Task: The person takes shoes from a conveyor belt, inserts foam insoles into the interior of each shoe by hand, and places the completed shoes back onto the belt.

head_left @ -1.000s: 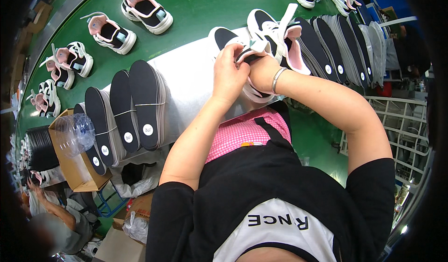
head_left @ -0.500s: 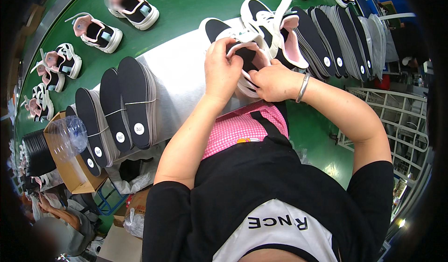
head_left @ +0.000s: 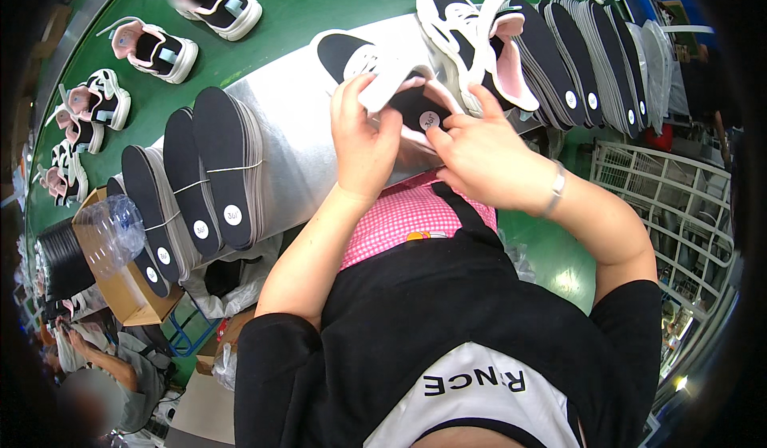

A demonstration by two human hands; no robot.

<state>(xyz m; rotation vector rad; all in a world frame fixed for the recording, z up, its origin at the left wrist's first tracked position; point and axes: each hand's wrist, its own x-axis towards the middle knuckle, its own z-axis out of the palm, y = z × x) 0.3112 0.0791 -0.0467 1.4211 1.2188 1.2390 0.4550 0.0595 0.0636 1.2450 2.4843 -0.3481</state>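
Observation:
A white, black and pink sneaker (head_left: 343, 55) lies on the metal plate (head_left: 296, 105) in front of me, its opening toward me. My left hand (head_left: 366, 140) grips its left side near the raised white tongue or strap. Inside the opening shows a black insole (head_left: 417, 111) with a round white label at the heel. My right hand (head_left: 491, 156), a silver bangle at its wrist, holds the heel edge of the collar between thumb and fingers, one finger pointing up. A second sneaker (head_left: 447, 29) lies just right of it, with its pink lining folded open.
Stacks of black insoles stand left (head_left: 228, 160) and right (head_left: 551, 65). More sneakers (head_left: 156, 53) line the green table (head_left: 288, 9). A cardboard box (head_left: 140, 296) with a clear plastic container (head_left: 112, 228) is at the left, a white wire rack (head_left: 671, 200) at the right. A co-worker's arm (head_left: 108, 360) shows lower left.
My right hand has drawn back from inside the sneaker's opening, with a finger now raised. The insole's round label has come into sight. My left hand has shifted slightly left with the sneaker.

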